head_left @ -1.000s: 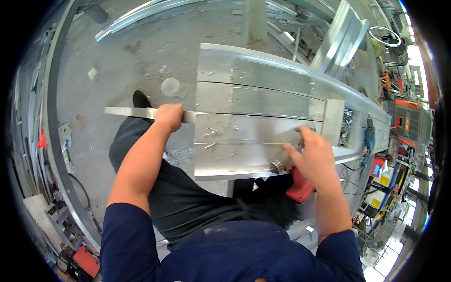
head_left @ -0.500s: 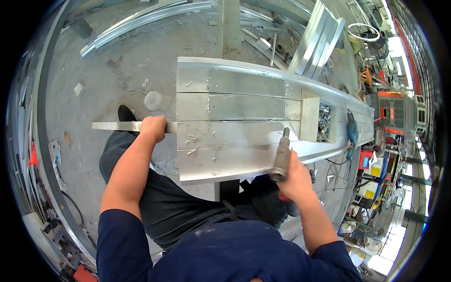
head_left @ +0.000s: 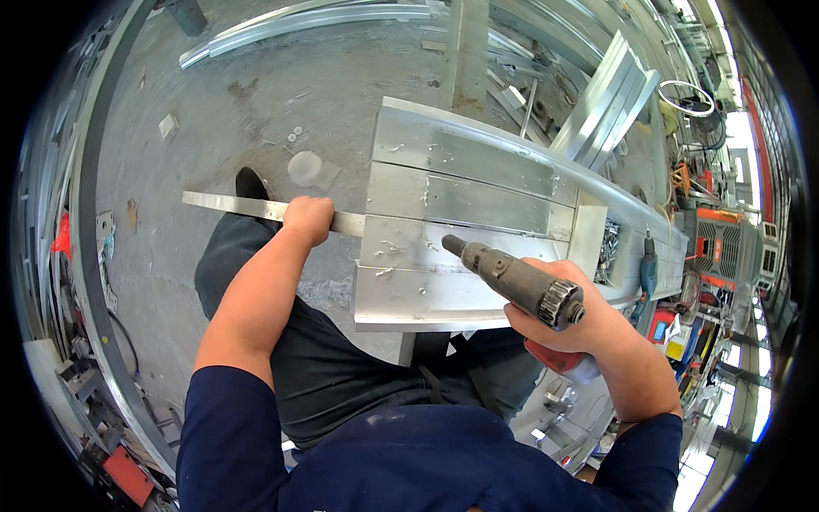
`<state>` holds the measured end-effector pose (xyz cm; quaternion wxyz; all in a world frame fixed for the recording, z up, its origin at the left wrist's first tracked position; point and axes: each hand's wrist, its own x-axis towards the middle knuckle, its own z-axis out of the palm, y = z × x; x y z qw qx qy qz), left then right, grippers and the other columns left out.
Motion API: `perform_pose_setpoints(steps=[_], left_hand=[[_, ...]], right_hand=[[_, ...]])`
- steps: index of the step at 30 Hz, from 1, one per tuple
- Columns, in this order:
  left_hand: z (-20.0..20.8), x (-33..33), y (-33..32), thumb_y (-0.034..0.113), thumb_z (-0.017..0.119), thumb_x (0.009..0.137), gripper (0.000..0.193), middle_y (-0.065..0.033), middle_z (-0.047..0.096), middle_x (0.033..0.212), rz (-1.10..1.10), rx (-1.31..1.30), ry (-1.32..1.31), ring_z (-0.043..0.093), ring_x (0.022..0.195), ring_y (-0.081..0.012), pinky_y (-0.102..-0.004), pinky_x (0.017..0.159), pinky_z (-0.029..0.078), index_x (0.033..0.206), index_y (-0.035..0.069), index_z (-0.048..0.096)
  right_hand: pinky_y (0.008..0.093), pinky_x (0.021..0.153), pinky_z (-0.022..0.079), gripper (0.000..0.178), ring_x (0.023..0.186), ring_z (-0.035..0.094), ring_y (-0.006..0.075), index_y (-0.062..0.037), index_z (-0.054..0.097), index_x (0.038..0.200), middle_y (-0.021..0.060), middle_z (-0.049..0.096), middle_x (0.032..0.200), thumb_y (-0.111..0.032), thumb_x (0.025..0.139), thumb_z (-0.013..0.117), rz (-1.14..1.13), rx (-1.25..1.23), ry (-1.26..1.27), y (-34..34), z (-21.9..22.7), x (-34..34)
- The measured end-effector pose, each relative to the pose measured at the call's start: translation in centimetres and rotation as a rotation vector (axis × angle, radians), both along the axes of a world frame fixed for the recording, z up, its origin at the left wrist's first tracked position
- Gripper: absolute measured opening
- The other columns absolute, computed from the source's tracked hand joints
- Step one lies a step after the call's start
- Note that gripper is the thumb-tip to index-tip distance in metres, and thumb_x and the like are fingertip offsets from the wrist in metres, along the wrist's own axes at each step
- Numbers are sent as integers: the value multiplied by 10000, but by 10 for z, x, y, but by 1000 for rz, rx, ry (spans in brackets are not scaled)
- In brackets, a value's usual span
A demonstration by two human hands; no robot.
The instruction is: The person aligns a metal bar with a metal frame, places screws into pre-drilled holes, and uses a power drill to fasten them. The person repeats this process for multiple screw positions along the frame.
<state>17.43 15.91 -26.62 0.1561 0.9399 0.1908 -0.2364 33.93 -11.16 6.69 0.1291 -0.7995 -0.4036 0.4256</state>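
Flat bar (head_left: 233, 206) clasped in left hand (head_left: 309, 220), power tool (head_left: 503, 271) in right hand (head_left: 559, 299).
Bar, extending both sides of the left grip, looks stiff, slick: hold mid-length. Tool, jutting above the right grip, seems top-heavy: grasp firmly below.

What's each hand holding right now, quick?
Left hand: closed around the flat metal bar.
Right hand: closed around the rivet gun, nose pointing up and leftward in the picture.
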Motion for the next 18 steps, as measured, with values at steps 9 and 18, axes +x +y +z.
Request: perform_pose_setpoints(steps=[9,18], left_hand=[[-2,-3,0,61,666,827,134,-137,773,1007,4,5,-20,747,971,-306,-411,839,586,897,104,772],[-1,-2,3,60,658,815,164,-158,756,1030,4,-40,17,728,988,-343,-442,851,571,965,70,724]], right_hand=[[391,627,528,185,678,674,374,-60,603,880,136,674,706,-149,812,750,7,-73,29,14,-2,-5],[419,667,532,216,729,679,388,-63,630,926,153,683,737,-183,805,761,-10,-180,53,27,-12,-4]])
